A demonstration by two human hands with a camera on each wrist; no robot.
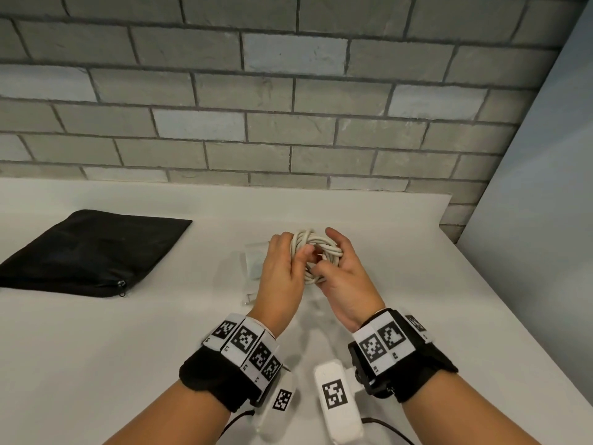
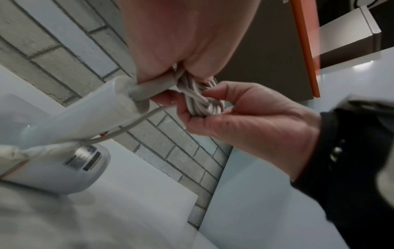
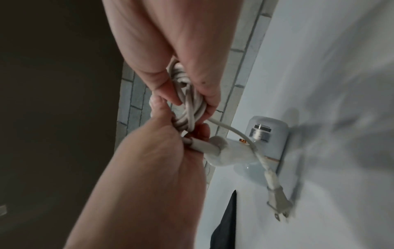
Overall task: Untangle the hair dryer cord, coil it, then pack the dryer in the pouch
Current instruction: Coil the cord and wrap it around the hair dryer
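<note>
— Cord [image 1: 316, 248] first: how will it handle?

— Springy, I judge. It is wound into a tight bundle of loops between my two hands, held up off the surface [image 1: 128, 342], and a round cable like that wants to spring open the moment pressure comes off. Light, fairly smooth, so I'd hold across all the loops at once, not by a single strand.

— And the dryer?

— Hair dryer [image 3: 262, 134] lies on the surface below and beyond my hands, its handle rising toward them where the cable enters. Hard plastic shell, rigid, probably the heaviest piece here; the handle is the sensible place to take it, never the cable. A short free tail runs from the bundle down to the plug [image 3: 277, 200], which hangs just above the surface.

— Your hands?

— Left hand [image 1: 282, 268] is curled around the left side of the bundle, thumb pressing in at its middle. Right hand [image 1: 340, 271] wraps the right side, fingers bent over the loops, thumb and forefinger pinching near the centre. Neither is loose.

— Pouch?

— Black pouch [image 1: 86, 252] lies flat well to the left of my left hand, zipper pull at its near corner; whether it is unzipped I cannot tell. Soft fabric, so its mouth will need holding open.
</note>
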